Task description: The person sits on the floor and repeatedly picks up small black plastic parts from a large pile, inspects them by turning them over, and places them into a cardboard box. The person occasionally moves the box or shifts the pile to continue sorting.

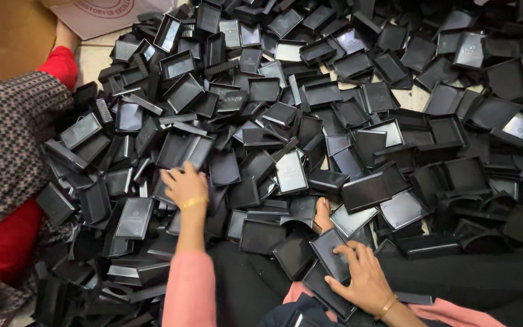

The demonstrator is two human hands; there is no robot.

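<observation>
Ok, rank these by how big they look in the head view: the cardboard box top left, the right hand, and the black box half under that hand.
1. Cardboard box, largest, though cut off by the frame.
2. Right hand.
3. Black box half, looking about the hand's size; partly covered and close to the camera, so ranks 2 and 3 are unsure.
</observation>
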